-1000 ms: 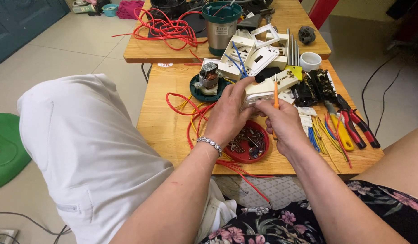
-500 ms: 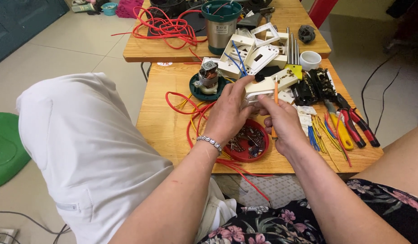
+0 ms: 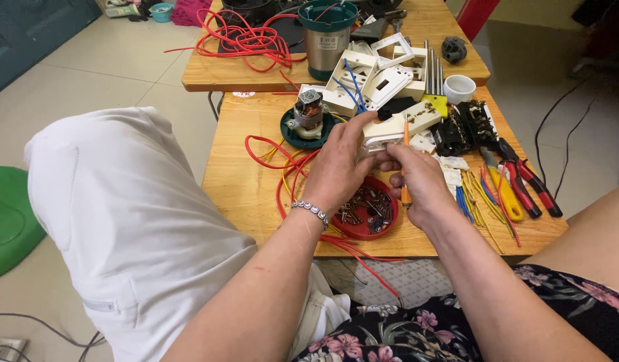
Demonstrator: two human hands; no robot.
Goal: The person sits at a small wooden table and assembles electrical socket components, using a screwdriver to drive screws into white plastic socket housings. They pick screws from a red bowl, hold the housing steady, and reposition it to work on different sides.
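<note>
A white socket block is gripped by the left hand above the wooden table, fingers curled round its near-left end, so that end is hidden. An orange-handled screwdriver is pinched upright in the right hand, its tip lost against the block (contact cannot be made out). Just beneath the hands a red dish of screws is partly covered. Red-handled pliers lie to the right, red wire to the left

Label: we see a small pale rectangular sticker on the steel canister at the far table.
Packages, signs, screens: we see none.
</note>
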